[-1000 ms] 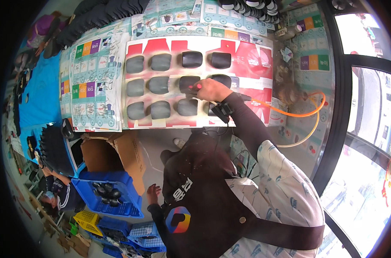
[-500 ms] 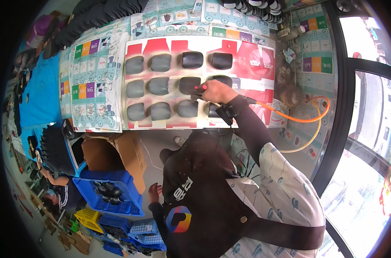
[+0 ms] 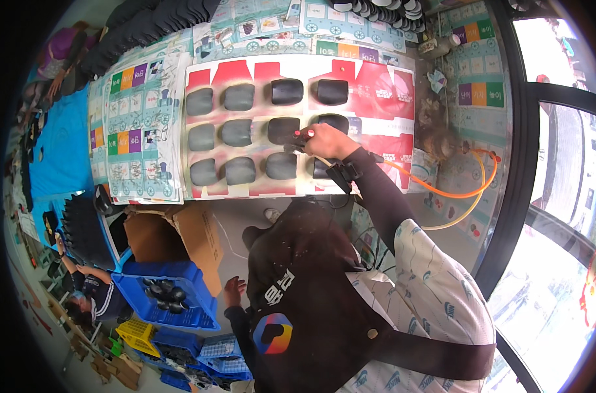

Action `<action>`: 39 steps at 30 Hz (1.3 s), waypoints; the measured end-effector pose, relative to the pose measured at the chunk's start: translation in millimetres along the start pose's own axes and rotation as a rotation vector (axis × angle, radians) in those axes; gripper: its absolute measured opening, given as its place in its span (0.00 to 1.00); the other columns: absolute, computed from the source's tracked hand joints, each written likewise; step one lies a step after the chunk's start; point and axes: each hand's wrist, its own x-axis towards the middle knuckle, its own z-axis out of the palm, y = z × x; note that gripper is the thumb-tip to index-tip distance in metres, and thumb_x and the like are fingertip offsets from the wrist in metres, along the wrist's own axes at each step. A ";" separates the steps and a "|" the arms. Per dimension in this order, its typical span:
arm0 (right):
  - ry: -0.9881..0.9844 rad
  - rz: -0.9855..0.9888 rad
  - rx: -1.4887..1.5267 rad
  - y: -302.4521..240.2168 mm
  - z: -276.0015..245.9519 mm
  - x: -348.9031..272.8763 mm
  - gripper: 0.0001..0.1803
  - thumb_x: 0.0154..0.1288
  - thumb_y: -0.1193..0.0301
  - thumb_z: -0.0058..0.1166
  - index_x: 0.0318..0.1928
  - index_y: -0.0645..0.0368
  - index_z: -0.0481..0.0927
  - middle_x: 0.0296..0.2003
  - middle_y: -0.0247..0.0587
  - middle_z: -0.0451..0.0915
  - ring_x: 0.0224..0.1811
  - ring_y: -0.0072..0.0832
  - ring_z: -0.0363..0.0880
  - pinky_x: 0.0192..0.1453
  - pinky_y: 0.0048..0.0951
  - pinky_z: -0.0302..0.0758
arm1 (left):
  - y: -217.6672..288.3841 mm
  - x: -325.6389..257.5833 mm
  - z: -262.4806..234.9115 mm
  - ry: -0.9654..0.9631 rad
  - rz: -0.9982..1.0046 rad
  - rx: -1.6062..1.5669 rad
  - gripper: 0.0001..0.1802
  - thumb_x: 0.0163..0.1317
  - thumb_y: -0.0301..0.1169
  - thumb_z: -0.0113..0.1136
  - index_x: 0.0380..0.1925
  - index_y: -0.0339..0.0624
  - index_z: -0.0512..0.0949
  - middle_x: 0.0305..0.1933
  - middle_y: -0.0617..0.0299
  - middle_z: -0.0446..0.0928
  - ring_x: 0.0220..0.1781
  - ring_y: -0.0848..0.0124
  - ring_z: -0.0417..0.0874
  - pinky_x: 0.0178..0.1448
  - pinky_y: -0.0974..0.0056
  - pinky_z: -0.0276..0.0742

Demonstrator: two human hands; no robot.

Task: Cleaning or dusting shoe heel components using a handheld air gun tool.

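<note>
My right hand (image 3: pixel 331 141) is wrapped round a small spray gun (image 3: pixel 302 135) with red knobs, held over the printed cardboard sheet (image 3: pixel 382 105). Orange and pale hoses (image 3: pixel 435 190) trail from it to the right. Beneath the gun is a dark curved piece (image 3: pixel 283 130), one of several laid in rows on the sheet. Pieces in the left columns, such as this grey one (image 3: pixel 201 137), look dull; an upper right one (image 3: pixel 333 92) is blacker and shinier. My hand partly hides two pieces at the right. Low beside my apron hangs my left hand (image 3: pixel 234 291), fingers apart, holding nothing.
A blue crate (image 3: pixel 206 313) with black parts stands left of me, beside an open cardboard box (image 3: pixel 203 242). More black pieces (image 3: pixel 150 33) are stacked at the table's far edge. Two people are at the left. A glass door frame (image 3: pixel 517 170) stands at right.
The view has shifted slightly, moving the table a little left in the picture. My right hand stays over the same area with the spray gun. At the upper left, a person's arm has come into view.
</note>
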 end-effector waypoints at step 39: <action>0.137 0.067 0.110 9.5 10.3 -27.5 0.14 0.45 0.69 0.61 0.31 0.67 0.85 0.26 0.57 0.84 0.31 0.48 0.85 0.38 0.42 0.78 | -35.6 4.6 2.3 -0.040 0.328 0.186 0.17 0.75 0.40 0.57 0.55 0.42 0.79 0.41 0.56 0.86 0.37 0.68 0.87 0.40 0.65 0.82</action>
